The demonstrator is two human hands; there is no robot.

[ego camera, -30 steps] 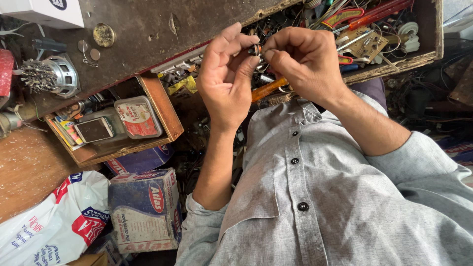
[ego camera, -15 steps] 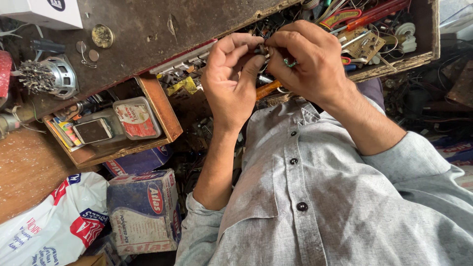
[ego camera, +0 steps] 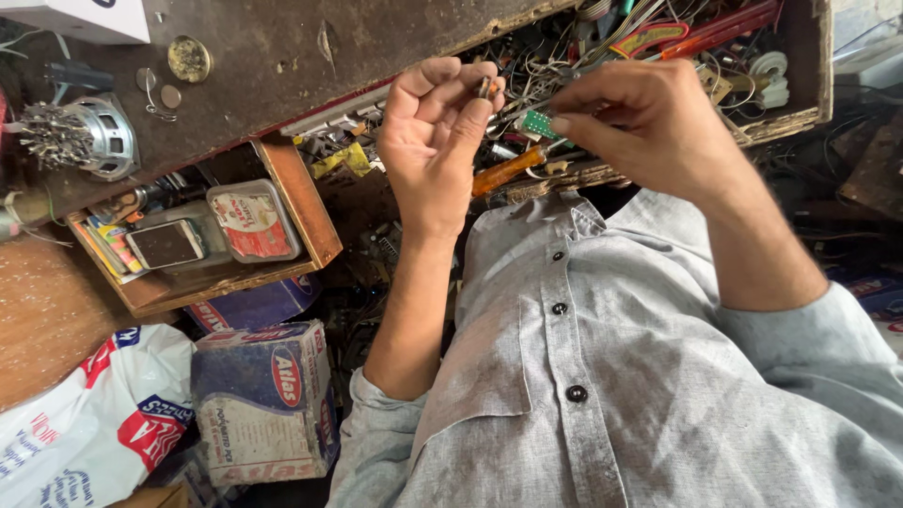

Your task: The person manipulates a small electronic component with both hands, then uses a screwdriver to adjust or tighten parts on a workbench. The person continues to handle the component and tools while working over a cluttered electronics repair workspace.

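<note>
We hold a small metal part (ego camera: pixel 484 87) pinched at the fingertips of our left hand (ego camera: pixel 435 132), raised above the open drawer of wires and spares (ego camera: pixel 800 113). Our right hand (ego camera: pixel 649 122) is closed on a thin tool together with a small green circuit board (ego camera: pixel 538 123), the tool's tip reaching toward the part.

Risk: the part sits at the very ends of the fingers, not deep in the grip. A sideways push from the tool could flick it loose, and it would likely drop into the tangled drawer below, near the orange-handled screwdriver (ego camera: pixel 508 169), where recovery is difficult.
</note>
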